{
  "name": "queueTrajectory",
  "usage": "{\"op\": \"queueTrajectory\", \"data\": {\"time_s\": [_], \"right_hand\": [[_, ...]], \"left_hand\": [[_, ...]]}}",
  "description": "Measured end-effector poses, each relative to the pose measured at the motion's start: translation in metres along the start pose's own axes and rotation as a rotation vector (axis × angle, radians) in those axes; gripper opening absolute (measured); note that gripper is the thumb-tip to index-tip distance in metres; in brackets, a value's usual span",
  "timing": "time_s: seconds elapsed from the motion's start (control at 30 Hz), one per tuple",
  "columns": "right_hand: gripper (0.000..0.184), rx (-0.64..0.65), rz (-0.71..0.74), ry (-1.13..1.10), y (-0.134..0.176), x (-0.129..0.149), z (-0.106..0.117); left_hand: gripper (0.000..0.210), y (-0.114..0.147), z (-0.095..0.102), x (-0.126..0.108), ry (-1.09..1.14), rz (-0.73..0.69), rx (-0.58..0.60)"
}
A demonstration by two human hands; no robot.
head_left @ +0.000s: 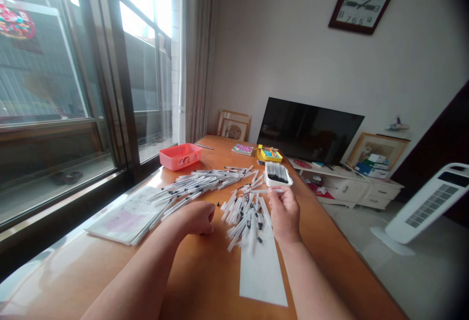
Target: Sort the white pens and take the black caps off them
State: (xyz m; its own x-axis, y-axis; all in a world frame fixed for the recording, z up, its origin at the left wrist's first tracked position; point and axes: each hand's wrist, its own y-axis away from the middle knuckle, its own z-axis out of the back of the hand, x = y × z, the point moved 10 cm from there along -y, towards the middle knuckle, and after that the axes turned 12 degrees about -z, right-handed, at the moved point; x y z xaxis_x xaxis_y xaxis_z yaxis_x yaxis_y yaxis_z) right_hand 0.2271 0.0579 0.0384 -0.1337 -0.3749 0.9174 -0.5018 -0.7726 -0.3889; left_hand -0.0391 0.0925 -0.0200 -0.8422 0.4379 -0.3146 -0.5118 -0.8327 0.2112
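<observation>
My right hand pinches a slim whitish pen, held sideways just in front of a white box. Rows of pens with black ends fill that box. Over the table my left hand is closed, its fingers curled down; anything inside them is hidden. Between the hands lies a loose heap of pale pen parts and black caps, partly on a white paper strip. Beyond my left hand spreads a pile of pens with black tips.
A pink plastic basket stands at the table's left edge, and a stack of papers lies nearer. Farther back are a colourful booklet and a yellow box. A white fan stands on the floor at right.
</observation>
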Motion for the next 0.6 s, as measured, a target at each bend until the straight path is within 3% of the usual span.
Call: {"op": "queueTrajectory", "data": {"time_s": [0.17,0.47,0.6], "right_hand": [[0.028,0.06,0.005,-0.045,0.01,0.014,-0.01],[0.031,0.125,-0.04,-0.061,0.017,0.01,-0.022],[0.032,0.148,-0.028,0.055,0.016,0.002,-0.028]], "left_hand": [[0.029,-0.004,-0.012,0.002,0.092,-0.026,0.024],[0.019,-0.017,-0.003,-0.015,0.054,-0.121,-0.189],[0.016,-0.017,0.004,-0.014,0.063,-0.094,-0.271]]}}
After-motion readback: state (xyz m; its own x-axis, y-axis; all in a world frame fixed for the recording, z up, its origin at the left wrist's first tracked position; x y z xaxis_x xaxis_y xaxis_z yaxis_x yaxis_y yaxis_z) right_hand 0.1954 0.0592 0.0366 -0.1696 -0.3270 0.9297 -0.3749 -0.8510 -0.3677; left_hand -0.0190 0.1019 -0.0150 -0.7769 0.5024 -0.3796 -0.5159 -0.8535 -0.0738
